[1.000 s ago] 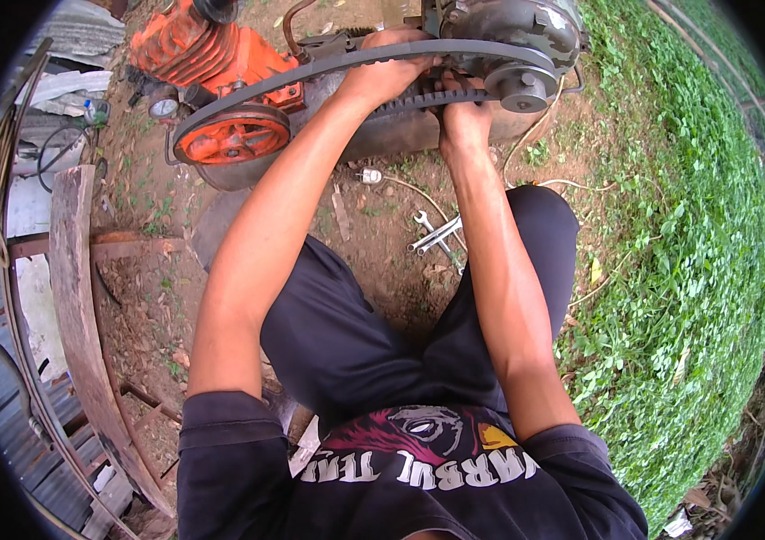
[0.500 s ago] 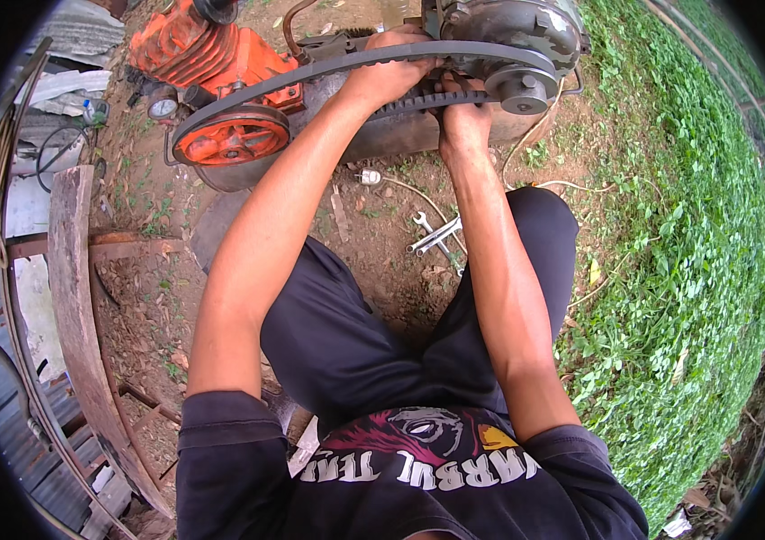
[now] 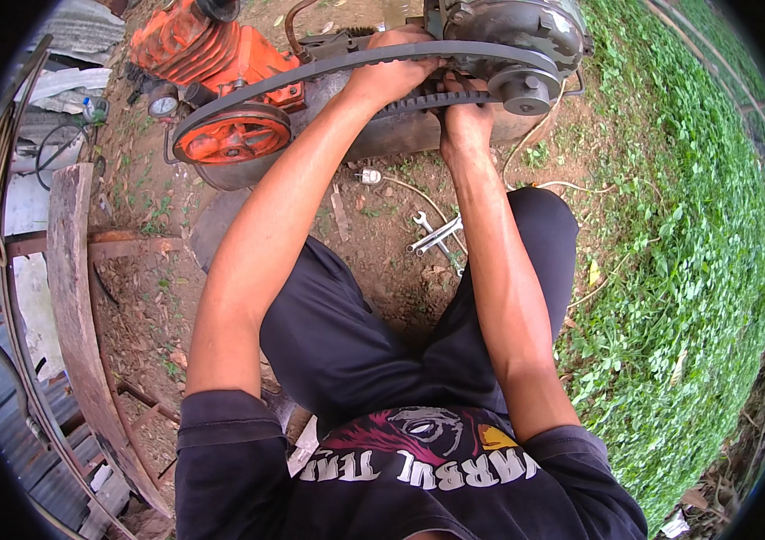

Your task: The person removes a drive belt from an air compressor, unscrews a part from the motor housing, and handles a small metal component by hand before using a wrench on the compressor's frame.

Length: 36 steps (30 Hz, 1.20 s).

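Observation:
An orange air compressor pump (image 3: 220,58) and a grey electric motor (image 3: 526,31) sit on a tank (image 3: 243,171) in front of me. A black drive belt (image 3: 337,65) loops from the orange flywheel (image 3: 231,137) to the motor's grey pulley (image 3: 525,88). My left hand (image 3: 393,72) reaches between the two belt runs beside the motor, its fingers curled and partly hidden behind the upper run. From below, my right hand (image 3: 466,121) reaches past the lower run, fingers bent close to the left fingertips. What both hands grip in the dark gap there is hidden.
Crossed wrenches (image 3: 436,236) lie on the dirt between my knees. A pale cable with a plug (image 3: 370,177) runs nearby. A wooden plank (image 3: 72,297) and metal sheets are at left, grass (image 3: 679,297) at right. A pressure gauge (image 3: 162,107) stands by the flywheel.
The motor and its pulley have shifted very slightly to the right. Both hands stay at nearly the same place by the motor.

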Tool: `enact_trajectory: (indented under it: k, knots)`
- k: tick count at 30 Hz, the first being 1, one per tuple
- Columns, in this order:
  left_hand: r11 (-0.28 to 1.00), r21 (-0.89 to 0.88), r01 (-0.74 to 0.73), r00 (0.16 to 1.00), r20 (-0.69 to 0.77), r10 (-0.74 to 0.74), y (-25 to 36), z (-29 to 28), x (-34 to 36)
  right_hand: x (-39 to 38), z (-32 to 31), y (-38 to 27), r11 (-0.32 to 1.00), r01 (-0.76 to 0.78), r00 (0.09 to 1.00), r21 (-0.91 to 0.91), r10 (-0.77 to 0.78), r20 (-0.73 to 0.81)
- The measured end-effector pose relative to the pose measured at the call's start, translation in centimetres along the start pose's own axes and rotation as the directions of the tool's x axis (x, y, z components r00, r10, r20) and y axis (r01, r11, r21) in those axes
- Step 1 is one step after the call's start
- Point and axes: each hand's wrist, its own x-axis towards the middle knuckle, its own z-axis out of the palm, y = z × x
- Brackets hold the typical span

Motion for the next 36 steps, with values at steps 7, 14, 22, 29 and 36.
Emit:
enact_trajectory:
  k: [7,14,22,29,36]
  knots:
    - [0.997,-0.048,0.054,0.998,-0.007,-0.054,-0.2,0.3,-0.1,0.3,-0.1,0.4,0.999,0.034,0.999,0.0,-0.034,0.0]
    - [0.981,-0.122,0.152,0.987,-0.034,-0.157,0.2,0.2,-0.1,0.3,-0.2,0.3,0.999,0.044,0.999,-0.003,-0.044,0.026]
    - [0.995,-0.03,0.094,0.995,0.039,-0.092,-0.5,-0.1,0.1,-0.2,0.1,-0.2,1.0,0.018,1.0,-0.016,-0.018,-0.004]
    - [0.981,-0.136,0.137,0.99,0.001,-0.138,-0.6,0.3,-0.6,0.0,0.0,-0.2,1.0,0.019,1.0,-0.019,-0.019,0.012]
    - [0.995,-0.038,0.087,0.995,0.041,-0.085,-0.9,0.3,-0.3,0.3,-0.1,0.5,0.998,0.055,0.998,0.04,-0.055,-0.014]
